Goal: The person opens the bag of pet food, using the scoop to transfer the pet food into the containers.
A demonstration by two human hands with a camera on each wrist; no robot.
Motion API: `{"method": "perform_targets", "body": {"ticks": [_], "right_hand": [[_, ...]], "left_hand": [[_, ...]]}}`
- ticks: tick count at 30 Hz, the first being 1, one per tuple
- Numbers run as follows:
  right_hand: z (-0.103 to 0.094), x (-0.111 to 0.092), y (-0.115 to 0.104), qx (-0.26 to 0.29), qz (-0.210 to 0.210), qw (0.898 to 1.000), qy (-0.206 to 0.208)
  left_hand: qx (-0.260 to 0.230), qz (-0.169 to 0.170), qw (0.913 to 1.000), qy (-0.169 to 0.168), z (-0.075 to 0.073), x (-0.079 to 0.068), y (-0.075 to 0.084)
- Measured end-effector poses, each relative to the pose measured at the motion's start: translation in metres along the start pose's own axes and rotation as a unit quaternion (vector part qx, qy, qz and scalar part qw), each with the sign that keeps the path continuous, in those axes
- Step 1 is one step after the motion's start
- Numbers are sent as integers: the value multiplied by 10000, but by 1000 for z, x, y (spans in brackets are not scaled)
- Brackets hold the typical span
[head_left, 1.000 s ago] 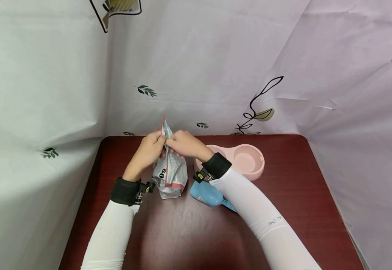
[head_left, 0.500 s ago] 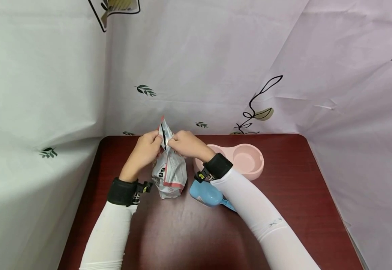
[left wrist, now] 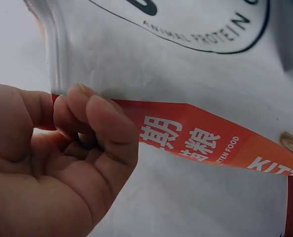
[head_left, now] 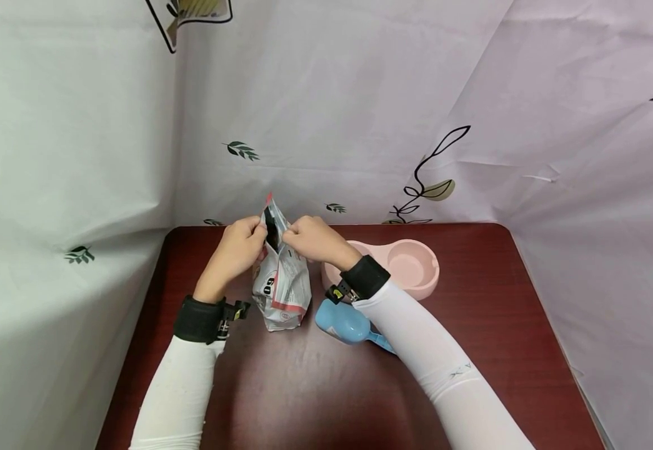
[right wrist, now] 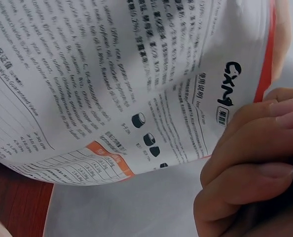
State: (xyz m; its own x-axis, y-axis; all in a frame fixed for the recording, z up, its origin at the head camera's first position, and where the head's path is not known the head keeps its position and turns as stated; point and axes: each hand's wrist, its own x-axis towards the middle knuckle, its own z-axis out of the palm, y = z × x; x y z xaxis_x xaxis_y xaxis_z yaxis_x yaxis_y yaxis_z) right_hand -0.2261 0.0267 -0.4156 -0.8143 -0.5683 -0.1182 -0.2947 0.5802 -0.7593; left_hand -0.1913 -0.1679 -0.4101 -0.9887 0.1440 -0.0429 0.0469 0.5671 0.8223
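Observation:
A white and red kitten food bag [head_left: 282, 290] stands upright on the table, its top parted to show a dark gap. On the left edge of that mouth, my left hand [head_left: 238, 245] pinches the bag wall between thumb and curled fingers. Opposite it, my right hand [head_left: 316, 240] grips the other edge. The left wrist view has my left hand [left wrist: 62, 158] at the bag's rim, beside a red and orange band lettered "KITTEN FOOD". Printed feeding text covers the side of the bag [right wrist: 112, 89] by my right hand [right wrist: 250, 168] in the right wrist view.
A blue scoop [head_left: 344, 322] lies on the dark red table [head_left: 472, 312] beside the bag, its handle partly under my right forearm. Behind that arm sits a pink double pet bowl [head_left: 410, 269], its left part half hidden. A patterned white cloth [head_left: 326, 112] hangs behind the table.
The bag's mouth has gone from pressed together to parted, with a dark gap showing. My left hand has moved slightly left and the right slightly right; scoop and bowl stay put.

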Motion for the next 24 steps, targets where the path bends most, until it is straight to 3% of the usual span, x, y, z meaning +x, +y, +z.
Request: {"method": "perform_targets", "body": {"ticks": [5, 14, 20, 24], "right_hand": [[4, 1, -2, -115, 114, 9996, 251], [8, -6, -11, -345, 155, 9991, 164], [11, -7, -9, 32, 367, 9991, -203], [10, -9, -6, 253, 377, 9987, -228]], "left_hand": [[185, -41, 9996, 210, 3, -3, 1], [147, -209, 9992, -300, 6, -10, 0], [3, -71, 9993, -379, 8, -11, -6], [-10, -51, 9995, -300, 8, -12, -7]]}}
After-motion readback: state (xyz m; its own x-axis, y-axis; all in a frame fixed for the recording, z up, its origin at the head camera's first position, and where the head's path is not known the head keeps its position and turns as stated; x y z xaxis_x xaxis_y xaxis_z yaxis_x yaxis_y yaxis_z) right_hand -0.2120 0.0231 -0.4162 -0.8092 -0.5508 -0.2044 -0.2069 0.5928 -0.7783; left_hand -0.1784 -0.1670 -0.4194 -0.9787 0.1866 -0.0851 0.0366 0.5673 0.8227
